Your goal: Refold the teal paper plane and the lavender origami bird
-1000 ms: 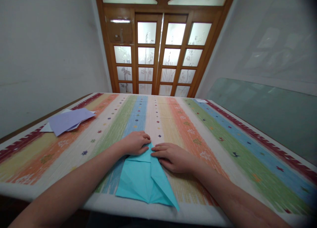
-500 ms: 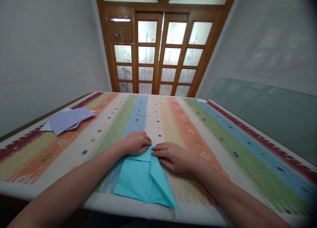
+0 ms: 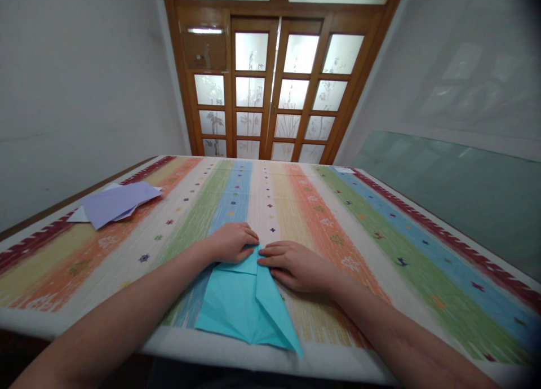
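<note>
A sheet of turquoise origami paper, partly folded with several creases, lies at the near edge of the table. Its narrow end points away from me and its wide end reaches the tablecloth's front edge. My left hand is closed at the upper left of the paper, thumb and fingers pressing on its narrow tip. From the other side my right hand has its fingers together on the upper right fold, thumb tucked lower along that edge. The fingertips of both hands almost meet at the tip and cover part of it.
Lilac and white paper sheets lie in a loose pile at the left of the striped tablecloth. A small white piece rests at the far right. Beyond the table stand wooden doors with glass panes.
Both hands stay in almost the same place on the turquoise paper. The whole view has shifted very slightly.
</note>
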The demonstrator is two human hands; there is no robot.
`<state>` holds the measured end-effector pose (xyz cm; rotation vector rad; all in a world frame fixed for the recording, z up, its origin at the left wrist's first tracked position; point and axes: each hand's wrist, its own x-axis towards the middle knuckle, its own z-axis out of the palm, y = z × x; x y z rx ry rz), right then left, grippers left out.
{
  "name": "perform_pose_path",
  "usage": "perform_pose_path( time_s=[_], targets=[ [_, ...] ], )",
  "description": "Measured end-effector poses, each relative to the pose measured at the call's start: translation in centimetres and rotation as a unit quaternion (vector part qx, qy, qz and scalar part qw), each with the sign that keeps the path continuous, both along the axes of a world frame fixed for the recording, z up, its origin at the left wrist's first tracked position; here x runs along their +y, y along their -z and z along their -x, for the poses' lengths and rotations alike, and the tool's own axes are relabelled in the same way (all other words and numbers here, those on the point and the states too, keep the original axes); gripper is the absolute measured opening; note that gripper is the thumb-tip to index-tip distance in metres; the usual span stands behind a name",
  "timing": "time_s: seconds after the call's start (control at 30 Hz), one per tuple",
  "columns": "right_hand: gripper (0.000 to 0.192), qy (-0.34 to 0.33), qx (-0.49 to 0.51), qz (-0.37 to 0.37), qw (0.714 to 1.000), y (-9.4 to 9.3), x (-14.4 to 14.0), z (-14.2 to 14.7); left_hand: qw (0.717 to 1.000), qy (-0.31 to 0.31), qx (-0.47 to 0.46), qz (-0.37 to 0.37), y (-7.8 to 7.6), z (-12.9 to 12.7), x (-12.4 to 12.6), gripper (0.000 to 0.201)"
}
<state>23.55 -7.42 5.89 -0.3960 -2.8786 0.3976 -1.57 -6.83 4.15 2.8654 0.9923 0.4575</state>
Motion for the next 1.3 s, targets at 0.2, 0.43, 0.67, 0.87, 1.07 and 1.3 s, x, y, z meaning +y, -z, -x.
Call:
perform_pose_path(
  time_s=[0.2, 0.43, 0.67, 0.87, 1.07, 1.3],
  targets=[
    [0.038, 0.001, -0.003, 0.005, 1.000, 0.0, 0.1, 0.1, 1.000, -0.012, -0.008, 0.002, 0.2, -0.2, 0.0, 0.024],
    [0.036, 0.007, -0.013, 0.000, 1.000, -0.3, -0.3, 0.3, 0.999, -0.052, -0.014, -0.006, 1.0, -0.8, 0.3, 0.020],
    [0.035, 0.022, -0.017, -0.004, 1.000, -0.3, -0.6, 0.3, 0.995, -0.091, -0.013, -0.023, 1.7, -1.2, 0.6, 0.017],
    [0.035, 0.027, -0.016, -0.001, 0.999, -0.3, -0.6, 0.3, 0.993, -0.116, -0.019, -0.027, 2.2, -1.5, 0.9, 0.016],
    [0.029, 0.015, -0.036, 0.010, 0.999, -0.5, -0.7, 0.2, 0.992, -0.119, -0.026, -0.028, 2.2, -1.4, 0.8, 0.015],
    [0.024, -0.008, -0.071, 0.024, 0.997, -1.4, -1.0, -0.3, 0.992, -0.122, -0.024, -0.036, 2.4, -1.4, 1.0, 0.020]
  ],
)
